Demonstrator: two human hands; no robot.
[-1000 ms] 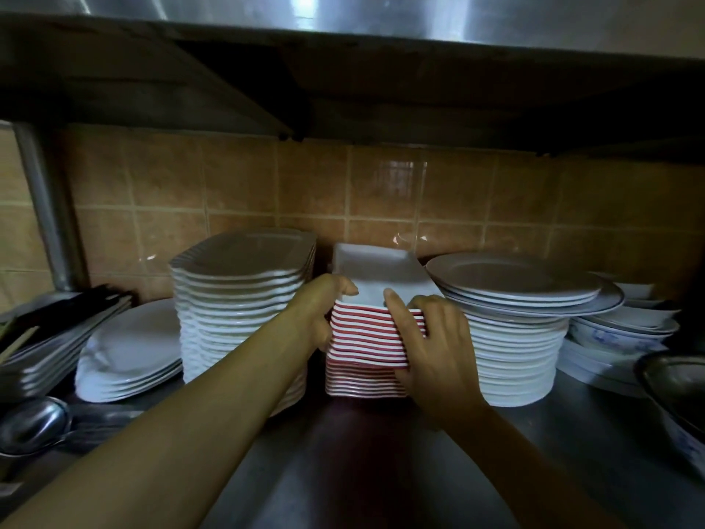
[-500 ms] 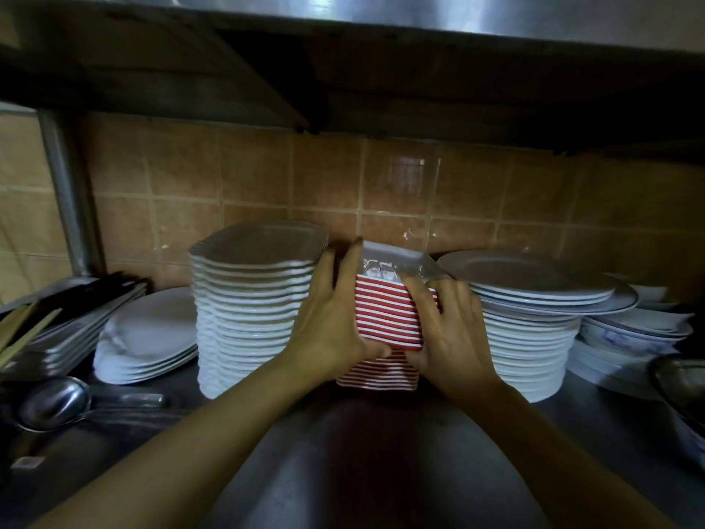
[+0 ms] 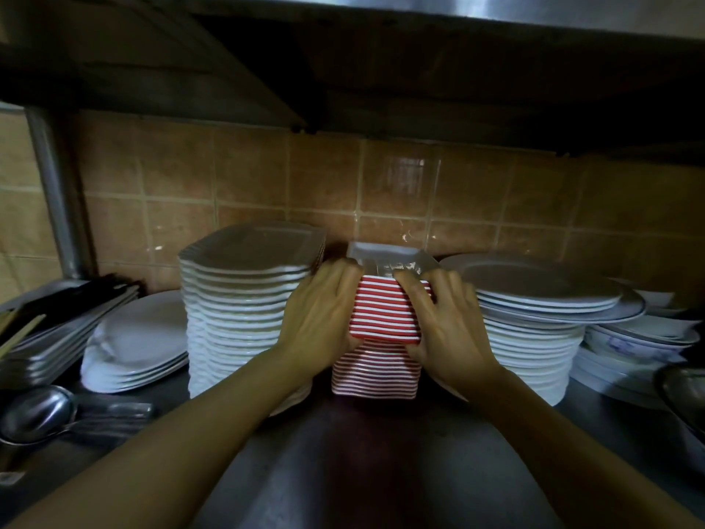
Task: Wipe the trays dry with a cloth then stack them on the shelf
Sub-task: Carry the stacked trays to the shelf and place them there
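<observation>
A stack of small square trays with red and white edges (image 3: pixel 385 315) stands on the steel shelf (image 3: pixel 381 460) between two piles of white plates. Its upper half sits shifted slightly forward and right of the lower half (image 3: pixel 375 376). My left hand (image 3: pixel 320 318) grips the left side of the upper trays, fingers curled over the top rim. On the right side my right hand (image 3: pixel 446 322) grips the same upper trays, thumb low at the front corner. The top tray's white inside shows behind my fingers. No cloth is in view.
A tall stack of white square plates (image 3: pixel 244 311) stands left, round white plates (image 3: pixel 534 322) right. Flat plates (image 3: pixel 133 345), metal trays (image 3: pixel 65 318) and a ladle (image 3: pixel 38 410) lie far left. Bowls (image 3: pixel 641 334) sit far right. Tiled wall behind, a shelf overhead.
Both hands have closed round the upper red-edged trays: the left moved from the top rim to the side, and the upper half now sits offset from the lower.
</observation>
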